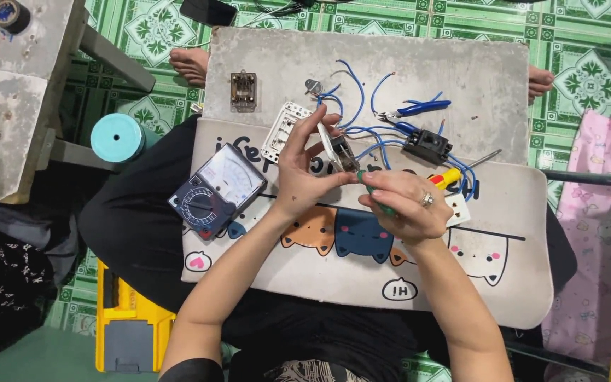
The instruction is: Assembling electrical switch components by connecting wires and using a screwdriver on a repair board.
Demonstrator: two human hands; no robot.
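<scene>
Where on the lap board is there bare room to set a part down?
Free: the grey board top right beyond the blue pliers, and top left around the brown switch. Crowded: the middle, with blue wires, black box, multimeter and both hands.

The scene is lit brightly and evenly from above. Only soft, small shadows are cast under the hands (pixel 362 180). No strong glare is seen. The edges are slightly bent and blurred.

One head-worn camera looks steeply down, close over a lap board (pixel 461 78) on the knees.
</scene>
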